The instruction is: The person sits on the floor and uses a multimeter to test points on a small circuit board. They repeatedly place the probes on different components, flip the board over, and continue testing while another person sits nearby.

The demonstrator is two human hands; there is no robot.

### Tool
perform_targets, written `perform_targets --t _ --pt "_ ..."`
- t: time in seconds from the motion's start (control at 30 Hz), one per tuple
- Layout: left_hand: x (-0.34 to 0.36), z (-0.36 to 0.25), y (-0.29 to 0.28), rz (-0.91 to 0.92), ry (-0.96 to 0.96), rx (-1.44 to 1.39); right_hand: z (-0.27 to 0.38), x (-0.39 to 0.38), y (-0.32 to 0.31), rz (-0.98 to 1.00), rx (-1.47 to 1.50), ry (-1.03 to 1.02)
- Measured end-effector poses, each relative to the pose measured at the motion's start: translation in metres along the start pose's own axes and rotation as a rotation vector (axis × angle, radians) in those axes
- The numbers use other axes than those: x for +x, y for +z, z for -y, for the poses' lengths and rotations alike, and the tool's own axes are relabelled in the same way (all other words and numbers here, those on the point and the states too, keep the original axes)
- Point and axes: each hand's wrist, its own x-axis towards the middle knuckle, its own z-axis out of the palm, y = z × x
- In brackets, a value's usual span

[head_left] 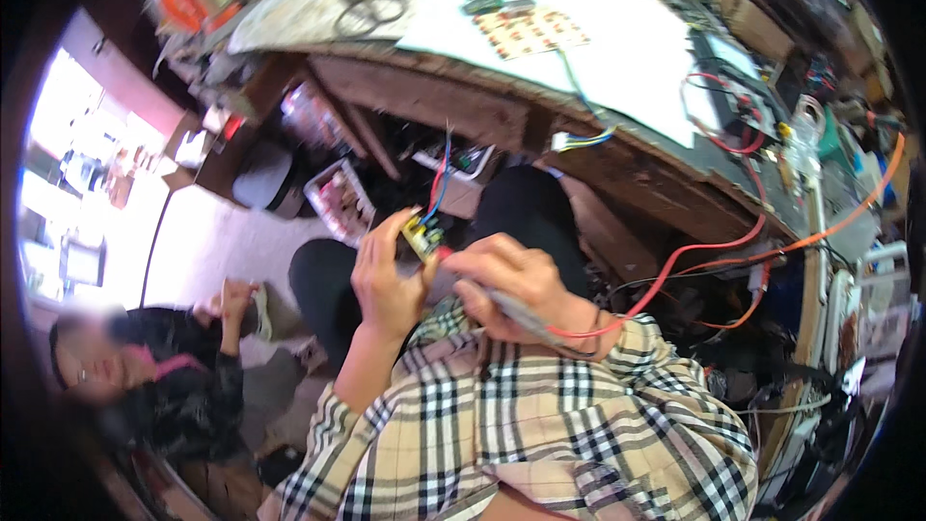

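My left hand [384, 275] pinches a small circuit board [422, 235] between thumb and fingers, above my lap. Red and blue wires [443, 174] stand up from the board. Close on its right, my right hand [513, 280] is closed around a slim, greyish pen-shaped tool [516, 311]; whether it is a probe or a soldering iron I cannot tell. A red cable [666, 275] runs from this hand toward the bench on the right. Something red shows between the right fingertips and the board, and blur hides whether they touch.
Across the front stands a wooden workbench [415, 87] with white paper [627, 58], a panel of small boards [531, 34], scissors [371, 12] and a wired connector [579, 141]. Below it sits a white box [340, 201] of parts. Another person [174, 367] sits at lower left. An orange cable [849, 217] hangs right.
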Motion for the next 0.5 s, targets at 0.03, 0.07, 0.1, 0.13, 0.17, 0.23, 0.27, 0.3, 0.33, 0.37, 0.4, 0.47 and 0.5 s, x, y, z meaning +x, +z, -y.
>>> perform_targets --t 0.03,0.07,0.1,0.13,0.17,0.23,0.27,0.3,0.33,0.37,0.4,0.47,0.5 --pt "-0.0054 0.0034 0.001 -0.034 -0.103 -0.062 0.003 0.0011 0.0003 -0.009 0.002 -0.013" --pt "-0.0065 0.0066 0.005 -0.057 -0.186 -0.135 0.0015 -0.0001 -0.0005 -0.038 -0.012 -0.013" --pt "-0.0054 0.0069 0.0057 -0.057 -0.234 -0.164 -0.0023 -0.0018 -0.0003 -0.05 -0.017 -0.036" --pt "-0.0059 0.0065 0.006 -0.058 -0.281 -0.195 -0.005 -0.0035 0.0011 -0.062 -0.022 -0.057" --pt "-0.0045 0.003 0.0096 -0.052 -0.358 -0.361 -0.0052 -0.0027 -0.0005 -0.061 -0.018 -0.038" --pt "-0.0067 0.0035 0.0093 -0.054 -0.418 -0.516 -0.0049 -0.008 0.0062 -0.089 0.049 0.054" --pt "-0.0071 0.0052 0.01 -0.063 -0.42 -0.56 -0.0053 -0.0077 0.0074 -0.094 0.071 0.071" --pt "-0.0083 0.0087 0.0106 -0.061 -0.41 -0.602 -0.0042 -0.0066 0.008 -0.094 0.08 0.081" --pt "-0.0085 0.0079 0.0089 -0.059 -0.432 -0.633 -0.0039 -0.0064 0.0086 -0.092 0.089 0.081" --pt "-0.0074 0.0063 0.0083 -0.056 -0.451 -0.669 -0.0045 -0.0062 0.0087 -0.091 0.092 0.082" --pt "-0.0063 0.0046 0.0075 -0.051 -0.47 -0.706 -0.0046 -0.0061 0.0088 -0.091 0.095 0.083" --pt "-0.0058 0.0034 0.0065 -0.041 -0.459 -0.715 -0.0043 -0.0059 0.009 -0.094 0.108 0.083" --pt "-0.006 0.0033 0.0065 -0.038 -0.454 -0.707 -0.0045 -0.0056 0.009 -0.092 0.114 0.082"
